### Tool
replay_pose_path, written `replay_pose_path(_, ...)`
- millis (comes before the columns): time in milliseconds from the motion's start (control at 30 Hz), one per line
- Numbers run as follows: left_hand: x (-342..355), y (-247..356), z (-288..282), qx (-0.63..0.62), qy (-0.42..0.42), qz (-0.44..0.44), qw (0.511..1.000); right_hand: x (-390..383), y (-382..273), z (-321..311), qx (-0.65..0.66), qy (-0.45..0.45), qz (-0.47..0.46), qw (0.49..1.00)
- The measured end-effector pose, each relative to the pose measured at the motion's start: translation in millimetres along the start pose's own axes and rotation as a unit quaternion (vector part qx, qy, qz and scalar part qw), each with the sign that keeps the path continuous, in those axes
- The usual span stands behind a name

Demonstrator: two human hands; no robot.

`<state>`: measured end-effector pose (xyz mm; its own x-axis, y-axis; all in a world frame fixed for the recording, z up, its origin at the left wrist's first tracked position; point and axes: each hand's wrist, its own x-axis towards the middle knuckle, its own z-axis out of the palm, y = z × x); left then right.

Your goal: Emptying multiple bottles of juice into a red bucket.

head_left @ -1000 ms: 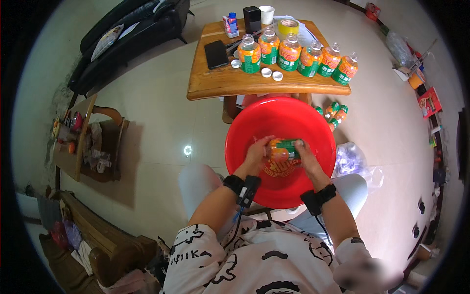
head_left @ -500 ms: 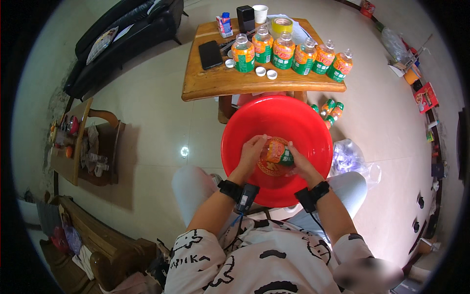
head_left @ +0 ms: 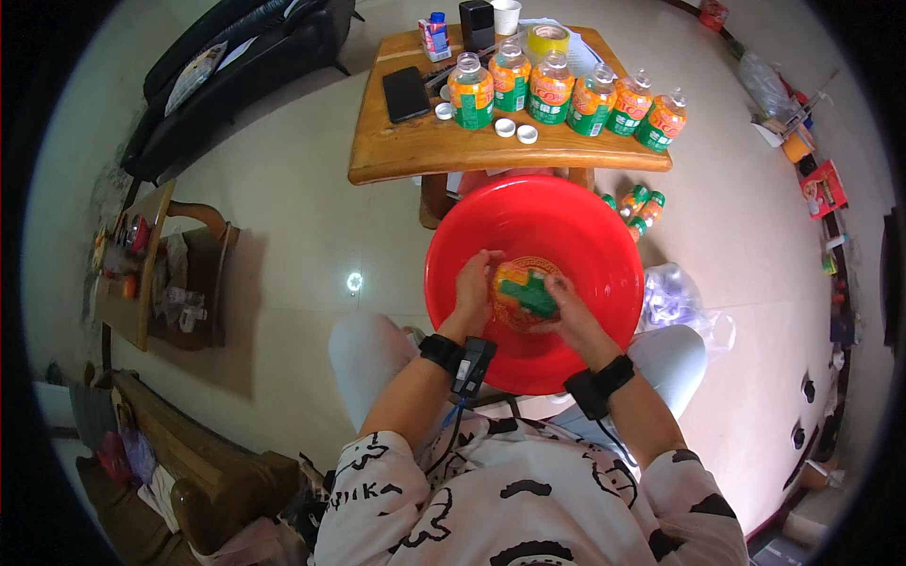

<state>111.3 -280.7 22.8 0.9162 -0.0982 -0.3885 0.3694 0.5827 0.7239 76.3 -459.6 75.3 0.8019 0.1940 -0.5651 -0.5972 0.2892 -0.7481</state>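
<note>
Over the red basin (head_left: 462,222) I hold a plastic bottle (head_left: 527,291) with an orange and green label, slightly smeared by motion. My right hand (head_left: 574,316) is closed round its green end, the thumb on top. My left hand (head_left: 474,291) is beside the orange end, fingers loosely apart, with a small gap to the bottle. A gold round pattern shows on the basin floor beneath. Several similar bottles, such as one uncapped bottle (head_left: 470,92), stand in a row along the front of the wooden table (head_left: 396,160).
White caps (head_left: 505,127), a black phone (head_left: 406,94), a drink carton (head_left: 435,38), a roll of yellow tape (head_left: 547,40) and a white cup (head_left: 506,17) are on the table. Right of the basin lie more bottles (head_left: 649,208) and a clear plastic bag (head_left: 672,300).
The bottle has turned and shifted slightly left in my right hand. My left hand has come off its end and moved a little up and left.
</note>
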Motion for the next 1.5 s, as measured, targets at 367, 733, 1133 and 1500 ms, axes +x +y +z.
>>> replay_pose_path(367,-18,8,32,-0.037,0.018,-0.094,0.995,23,9,-37,0.112,0.017,0.066,0.991)
replay_pose_path(733,-28,27,32,-0.102,0.003,-0.078,0.992,6,7,-15,0.152,-0.058,0.133,0.978)
replay_pose_path(1133,-20,13,26,-0.091,-0.078,-0.105,0.987,0,-11,-29,0.067,0.007,0.056,0.996)
replay_pose_path(1500,-43,28,40,0.225,-0.168,0.154,0.947,4,8,-13,0.084,-0.003,0.053,0.995)
